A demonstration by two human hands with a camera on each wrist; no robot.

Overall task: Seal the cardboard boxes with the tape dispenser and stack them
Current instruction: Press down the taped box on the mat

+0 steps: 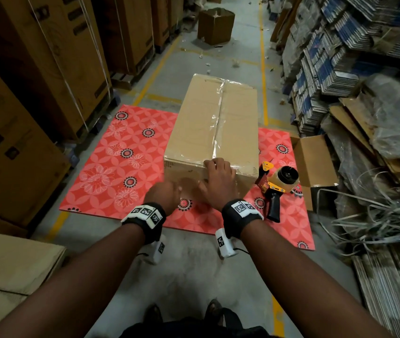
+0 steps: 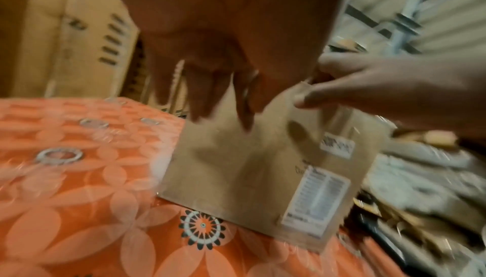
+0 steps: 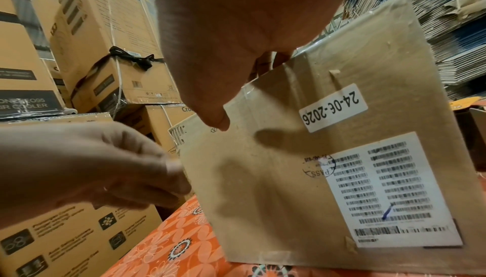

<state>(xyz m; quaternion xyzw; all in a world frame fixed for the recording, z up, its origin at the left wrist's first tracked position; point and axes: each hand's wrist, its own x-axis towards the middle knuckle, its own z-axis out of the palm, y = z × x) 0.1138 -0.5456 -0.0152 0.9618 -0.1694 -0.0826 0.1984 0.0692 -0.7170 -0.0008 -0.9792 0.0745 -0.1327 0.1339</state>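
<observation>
A brown cardboard box [image 1: 213, 123] [image 2: 236, 177] [image 3: 289, 177] lies on a red floral mat [image 1: 121, 154]. Clear tape [image 1: 219, 113] runs along its top seam and down the near face. My right hand [image 1: 218, 176] [image 3: 236, 32] is hooked over the box's near top edge, its thumb [image 3: 215, 119] pressed flat on the labelled front face. My left hand [image 1: 162, 193] [image 2: 223, 42] [image 3: 92, 167] is blurred in front of that face, fingers loose and holding nothing. The yellow and black tape dispenser [image 1: 279, 186] lies on the mat just right of the box.
An open small carton [image 1: 313, 162] sits behind the dispenser. Tall strapped cartons [image 1: 35, 81] wall the left side, with flattened cardboard stacks [image 1: 340, 57] and loose strapping [image 1: 364, 215] on the right. Another box [image 1: 216, 25] stands far down the aisle, and a carton [image 1: 11, 264] is near left.
</observation>
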